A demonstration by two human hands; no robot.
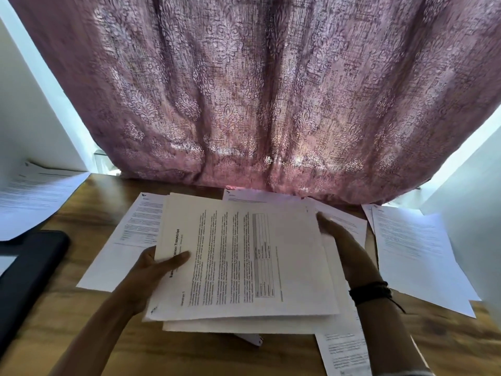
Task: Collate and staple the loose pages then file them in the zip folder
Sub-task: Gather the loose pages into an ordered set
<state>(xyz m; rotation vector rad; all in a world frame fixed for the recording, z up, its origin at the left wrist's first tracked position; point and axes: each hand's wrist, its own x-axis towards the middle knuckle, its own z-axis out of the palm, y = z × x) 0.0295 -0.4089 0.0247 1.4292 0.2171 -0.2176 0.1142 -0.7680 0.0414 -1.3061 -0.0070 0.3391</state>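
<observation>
Stack [244,256] at centre, just above table [95,335]. Left hand [147,272] pinches 9 o'clock edge, thumb on top; right hand [344,248] grips 3 o'clock edge, blurred. Sheets likely light, floppy, slippery, unaligned: hold both edges, tap square. Loose pages [414,253] at 3 o'clock.

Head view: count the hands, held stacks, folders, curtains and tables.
Hands: 2, left hand and right hand
Stack: 1
Folder: 1
Curtain: 1
Table: 1
Total: 6
</observation>
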